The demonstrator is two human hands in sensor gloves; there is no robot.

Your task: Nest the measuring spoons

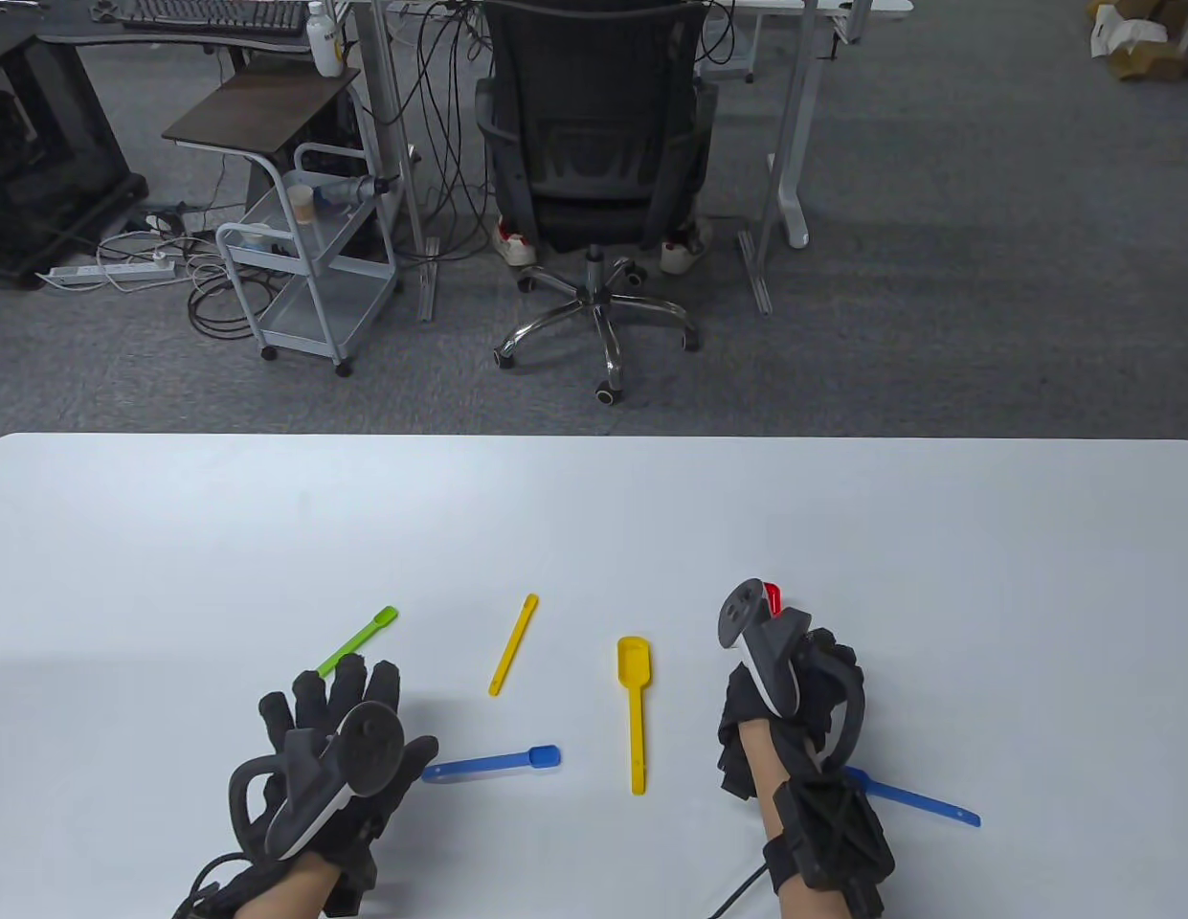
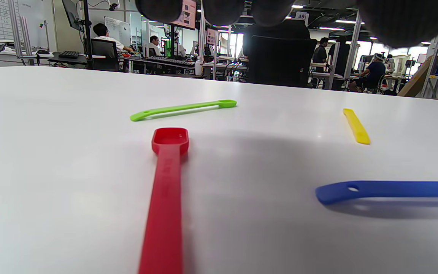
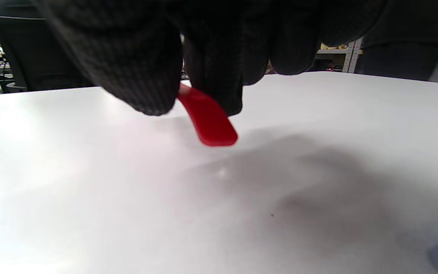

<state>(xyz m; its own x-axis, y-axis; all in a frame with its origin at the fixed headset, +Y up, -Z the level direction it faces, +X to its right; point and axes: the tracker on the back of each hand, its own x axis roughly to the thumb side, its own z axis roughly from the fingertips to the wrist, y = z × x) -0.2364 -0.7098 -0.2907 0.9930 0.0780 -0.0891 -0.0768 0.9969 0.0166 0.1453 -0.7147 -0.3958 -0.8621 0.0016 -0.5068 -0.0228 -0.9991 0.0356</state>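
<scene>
My left hand (image 1: 349, 689) is open, its fingers spread flat over the table. Under it lies a red spoon (image 2: 165, 182), bowl away from me, hidden in the table view. A green spoon (image 1: 359, 639) lies just beyond the fingertips, and a blue spoon (image 1: 493, 763) lies just right of the hand. A small yellow spoon (image 1: 514, 657) and a large yellow spoon (image 1: 634, 710) lie in the middle. My right hand (image 1: 795, 670) pinches another red spoon (image 3: 208, 118) just above the table; its end sticks out past the tracker (image 1: 773, 599). A second blue spoon (image 1: 914, 796) lies under my right wrist.
The white table (image 1: 594, 517) ends at a far edge, with grey carpet beyond. An office chair (image 1: 594, 172) and a wire cart (image 1: 306, 268) stand on the floor past the table.
</scene>
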